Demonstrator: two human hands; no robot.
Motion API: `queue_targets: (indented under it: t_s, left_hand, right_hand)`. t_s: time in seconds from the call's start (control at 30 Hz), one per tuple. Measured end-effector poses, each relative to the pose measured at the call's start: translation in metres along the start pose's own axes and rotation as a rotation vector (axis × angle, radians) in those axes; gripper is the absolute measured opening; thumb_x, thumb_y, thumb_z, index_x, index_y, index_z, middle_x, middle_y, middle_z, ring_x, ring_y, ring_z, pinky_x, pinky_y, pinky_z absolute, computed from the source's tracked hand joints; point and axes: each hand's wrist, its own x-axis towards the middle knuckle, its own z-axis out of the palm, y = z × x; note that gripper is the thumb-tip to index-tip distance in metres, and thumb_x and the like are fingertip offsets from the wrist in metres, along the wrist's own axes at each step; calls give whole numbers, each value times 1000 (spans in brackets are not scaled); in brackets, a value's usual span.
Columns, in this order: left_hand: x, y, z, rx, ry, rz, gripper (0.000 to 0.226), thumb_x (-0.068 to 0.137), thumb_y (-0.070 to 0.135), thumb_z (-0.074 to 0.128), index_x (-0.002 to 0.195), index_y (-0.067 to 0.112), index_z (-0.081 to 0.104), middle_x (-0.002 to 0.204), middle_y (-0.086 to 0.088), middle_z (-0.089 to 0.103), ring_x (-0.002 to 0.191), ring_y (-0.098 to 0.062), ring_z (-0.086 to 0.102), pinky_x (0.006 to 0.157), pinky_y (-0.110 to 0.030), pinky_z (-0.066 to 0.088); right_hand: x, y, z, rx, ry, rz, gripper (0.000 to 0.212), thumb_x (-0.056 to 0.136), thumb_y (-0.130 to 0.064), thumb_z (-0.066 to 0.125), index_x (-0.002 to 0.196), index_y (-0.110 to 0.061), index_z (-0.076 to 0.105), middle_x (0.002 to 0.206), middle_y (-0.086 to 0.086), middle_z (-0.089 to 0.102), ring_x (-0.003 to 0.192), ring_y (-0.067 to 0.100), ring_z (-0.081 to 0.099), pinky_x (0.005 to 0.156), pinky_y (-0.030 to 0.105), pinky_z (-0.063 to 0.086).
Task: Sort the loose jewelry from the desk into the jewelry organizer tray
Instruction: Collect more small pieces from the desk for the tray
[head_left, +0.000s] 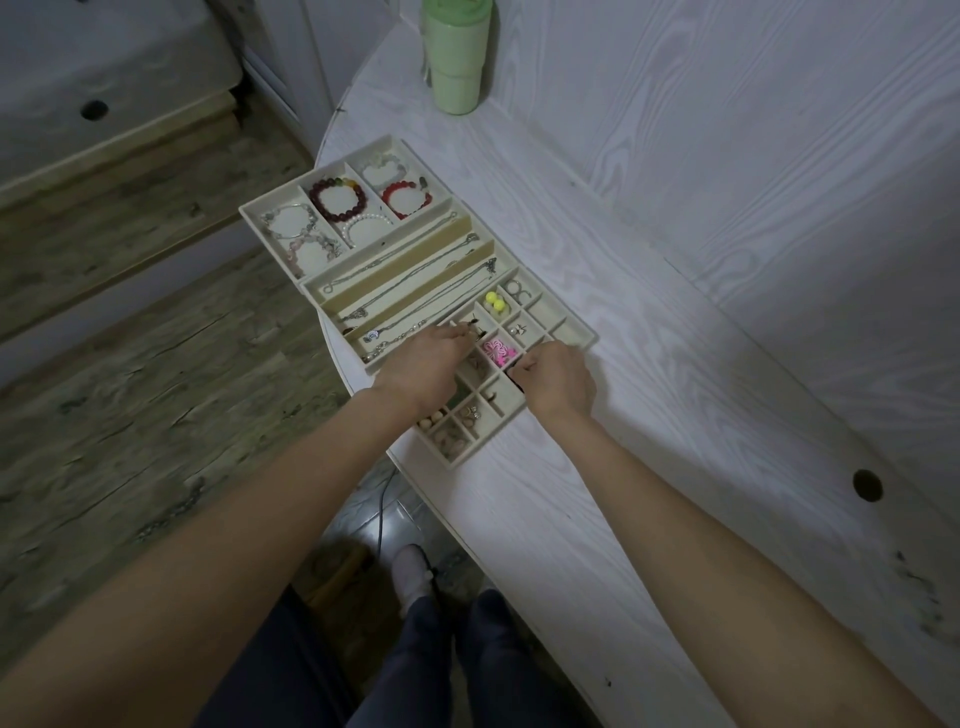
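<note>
While both hands reach over the tray (574, 340) on the desk (649, 364), left hand (423, 366) pinches a small dark piece (474, 327) above a small compartment, fingers curled. Right hand (558, 379) has fingers curled at the tray's right rim; cannot tell if it holds anything. Pink piece (498, 351) lies in the cell between the hands, yellow beads (494, 301) a cell farther. Chains (410, 270) fill the long middle slots, bracelets (337, 200) the far sections. Green cup (457, 52) stands far back

I've got one head view, looking steeply down and forward, close over the counter (649, 312) edge and floor (130, 415).
</note>
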Motion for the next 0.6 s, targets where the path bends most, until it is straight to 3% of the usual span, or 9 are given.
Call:
queue_targets:
  t_s: [0.07,0.13,0.23,0.33,0.4,0.47,0.53,0.6]
  left_hand:
    - [0,1,0,2,-5,-2,68,85,-13,38,147,15,32,155,0,26,139,-21,26,110,-36,34]
    - [0,1,-1,2,-5,-1,67,86,-13,37,147,15,32,155,0,26,139,-21,26,110,-35,33]
    - [-1,1,-1,-4,4,2,68,85,-14,36,147,15,32,155,0,26,140,-21,25,109,-33,31]
    - [0,0,-1,-6,11,5,69,85,-15,36,147,16,32,155,0,25,140,-20,24,111,-30,27]
    - [0,-1,-1,-9,12,4,67,86,-13,35,146,15,32,155,0,25,140,-20,24,111,-29,26]
    - [1,-1,-1,-8,12,2,64,87,-12,35,146,14,33,155,0,25,140,-20,24,110,-29,26]
    - [2,-1,-1,-2,14,3,63,88,-10,35,146,14,33,155,0,25,140,-21,24,111,-29,26]
    - [2,-2,-1,0,17,7,62,89,-9,35,146,15,33,155,0,26,140,-21,24,110,-29,27]
  right_hand:
    - [0,0,0,12,0,11,48,85,1,54,47,-16,32,47,0,30,43,16,39,44,21,29]
    - [0,0,0,33,-11,23,49,86,-3,56,46,-16,30,46,-1,30,44,16,39,43,21,25]
    - [4,5,-4,67,-24,35,41,90,-12,57,51,-11,45,49,1,39,44,16,40,43,23,28]
    - [5,12,-14,115,31,36,45,93,-19,58,50,-16,46,49,-3,39,43,12,36,44,23,25]
    - [3,14,-19,112,34,-5,28,93,-16,57,67,-16,67,62,-5,55,54,12,50,49,23,36]
    - [0,13,-19,81,21,-52,19,92,-12,57,87,-11,75,83,-1,70,75,17,64,62,28,51]
    - [0,12,-14,34,9,-101,18,88,-3,56,86,-2,74,92,8,73,83,23,67,68,35,56]
    - [0,10,-8,3,6,-129,16,86,1,57,85,1,73,91,15,71,83,25,68,65,32,55]
